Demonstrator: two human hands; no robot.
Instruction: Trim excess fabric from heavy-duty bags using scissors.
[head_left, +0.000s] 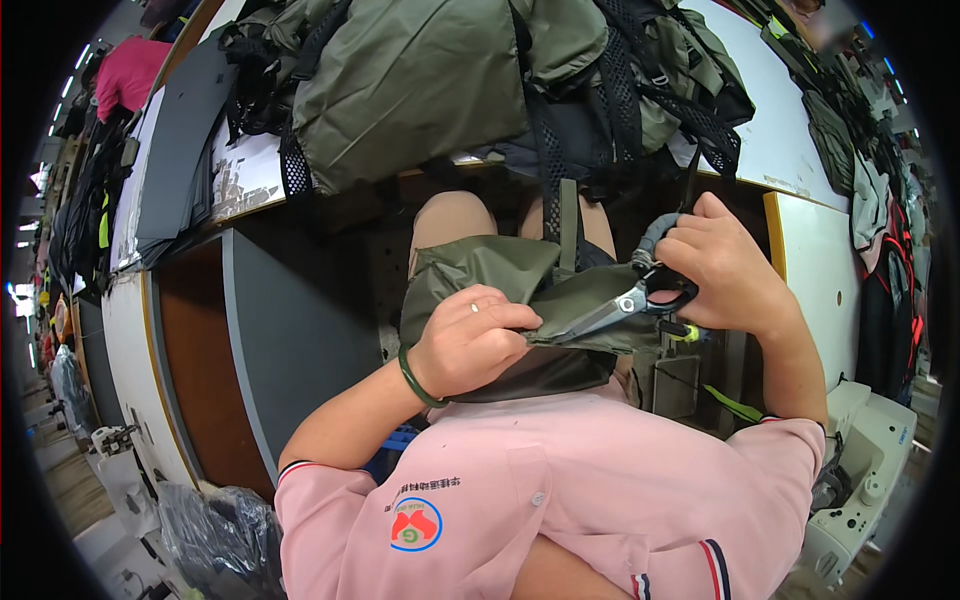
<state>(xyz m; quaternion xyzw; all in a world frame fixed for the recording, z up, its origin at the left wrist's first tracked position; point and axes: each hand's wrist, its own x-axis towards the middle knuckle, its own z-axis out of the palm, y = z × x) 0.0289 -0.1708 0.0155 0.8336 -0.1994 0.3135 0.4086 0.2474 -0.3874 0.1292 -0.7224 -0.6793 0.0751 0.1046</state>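
Note:
A piece of olive-green fabric lies across my lap, with a narrow strap rising from its far side. My left hand, wearing a ring and a dark green bangle, pinches the fabric's edge. In my right hand is a pair of scissors, its handles partly wrapped in grey cloth. The blades point left along the fabric edge, and their tips are close to my left fingertips. Whether the blades are fully closed is hard to make out.
A heap of olive-green bags with black mesh straps covers the white table ahead. Grey flat sheets lie at its left. A white sewing machine stands at my lower right. Grey panels form a compartment at left.

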